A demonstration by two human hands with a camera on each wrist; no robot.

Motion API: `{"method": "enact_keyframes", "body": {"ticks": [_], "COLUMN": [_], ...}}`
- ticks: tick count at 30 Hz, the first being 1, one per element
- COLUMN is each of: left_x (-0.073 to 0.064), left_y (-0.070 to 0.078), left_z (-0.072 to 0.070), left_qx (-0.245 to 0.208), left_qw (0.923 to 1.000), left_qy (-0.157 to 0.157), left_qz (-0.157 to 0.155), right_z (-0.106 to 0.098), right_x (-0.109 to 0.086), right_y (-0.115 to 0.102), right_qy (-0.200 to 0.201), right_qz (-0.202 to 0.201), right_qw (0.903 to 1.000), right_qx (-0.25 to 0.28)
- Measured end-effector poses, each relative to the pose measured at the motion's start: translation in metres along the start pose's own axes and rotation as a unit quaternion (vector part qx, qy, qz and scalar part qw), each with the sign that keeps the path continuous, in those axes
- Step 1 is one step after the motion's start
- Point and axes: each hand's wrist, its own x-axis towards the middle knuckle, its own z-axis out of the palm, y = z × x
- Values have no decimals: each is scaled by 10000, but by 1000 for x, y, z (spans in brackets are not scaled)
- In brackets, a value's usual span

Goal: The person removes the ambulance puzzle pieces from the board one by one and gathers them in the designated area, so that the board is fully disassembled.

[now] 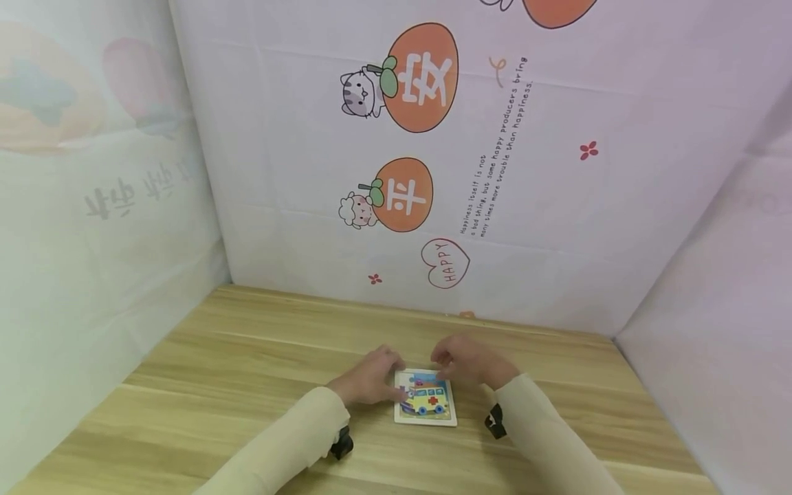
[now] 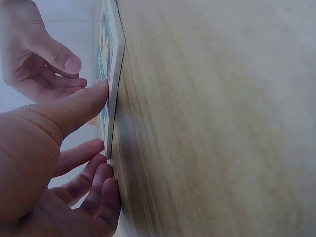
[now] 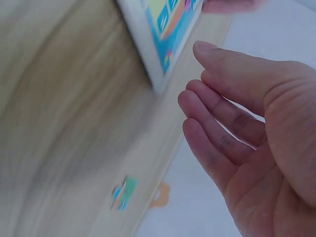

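Head cam: the puzzle (image 1: 425, 402) sits in from the far edge of the worktop (image 1: 260, 371), my right hand (image 1: 468, 361) at its far-right corner. Left wrist: my left hand (image 2: 37, 148) lightly grips its edge, thumb on top. Right wrist: that other hand's relaxed, nothing in it.

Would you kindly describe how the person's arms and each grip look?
The left sleeve and right sleeve are plain cream. A small black device sits at the left cuff, a second device, pale-marked, at the right. Neither left grip nor right grip shows a glove or ring.
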Motion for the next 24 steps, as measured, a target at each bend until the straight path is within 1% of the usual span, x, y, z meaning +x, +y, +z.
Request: {"method": "enact_keyframes", "body": {"ticks": [4, 6, 9, 14, 18, 24], "left_x": [-1, -2, -3, -3, -2, -1], "left_y": [2, 3, 4, 6, 7, 10], "left_z": [-1, -1, -1, -2, -4, -4], "left_qx": [-22, -74, -106, -77, -28, 104], "left_qw": [10000, 10000, 9999, 10000, 10000, 9999], "left_qy": [-25, -30, -33, -55, -75, -102], "left_qz": [34, 39, 30, 20, 44, -38], "right_z": [7, 10, 13, 16, 17, 15], "right_x": [1, 1, 0, 1, 3, 3], "right_y": [-9, -12, -14, -14, -14, -19], "right_qy": [-60, -115, -148, -83, -84, -175], "right_qz": [-403, -503, -541, -573, -497, -138], "right_qw": [9992, 9986, 9983, 9983, 9987, 9996], "right_qx": [57, 86, 164, 60, 52, 176]}}
